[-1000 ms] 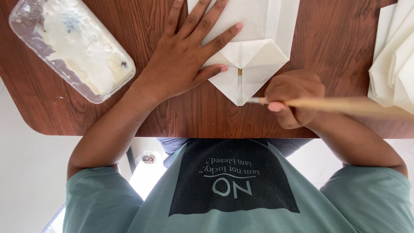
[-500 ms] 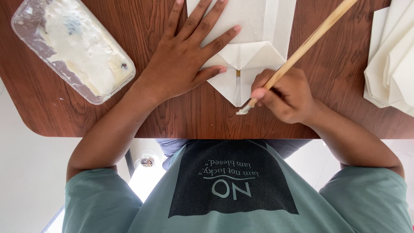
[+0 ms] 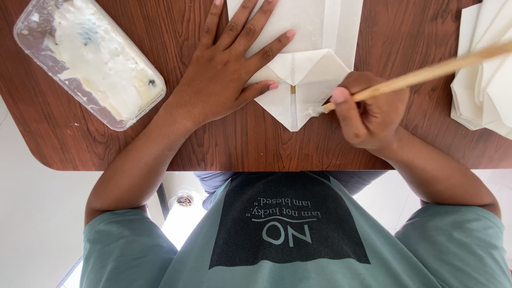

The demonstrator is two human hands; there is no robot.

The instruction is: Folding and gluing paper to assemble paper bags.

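- Covering most of the upper view, a dark brown wooden table with a rounded corner is seen; pale floor is visible beyond its edge.
- A folded white paper piece is laid flat on the table, its pointed flap directed toward the person.
- The left hand is spread wide, fingers splayed, and is pressed flat on the paper.
- The right hand is closed around a thin wooden brush, whose tip is touching the flap's edge.
- A clear plastic tray smeared with white paste is set at the table's left.
- A stack of folded white papers is kept at the right edge.
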